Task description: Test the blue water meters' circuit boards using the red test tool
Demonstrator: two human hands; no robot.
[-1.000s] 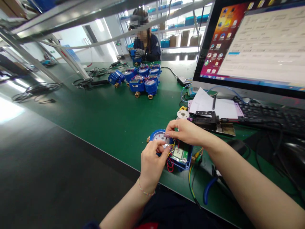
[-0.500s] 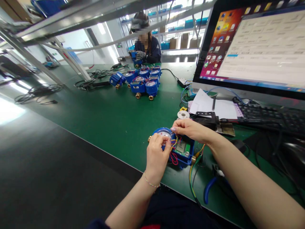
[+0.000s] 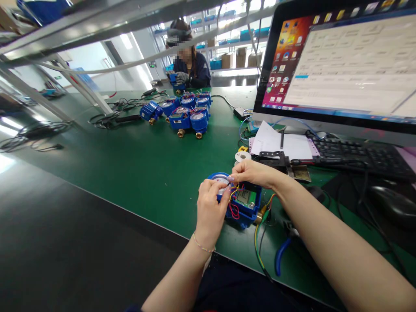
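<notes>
Both hands work over an opened blue water meter near the table's front edge. My left hand is pinched above its round dial. My right hand pinches close beside it, fingertips almost touching. A thin dark wire-like piece shows between the two sets of fingertips; its ends are hidden. Red wires and yellow wires loop out of the housing beside a green board with a small display. Clip leads lie against the brass fitting at the right.
Several blue meters stand farther back, near a co-worker with gloved hands. On the right are a monitor, keyboard, mouse, papers, a white spool and blue-handled pliers. Cables lie at the left.
My fingertips have come closer together over the dial, and a thin dark piece now shows between them. The camera view has shifted slightly. The meter stays in its place on the table.
</notes>
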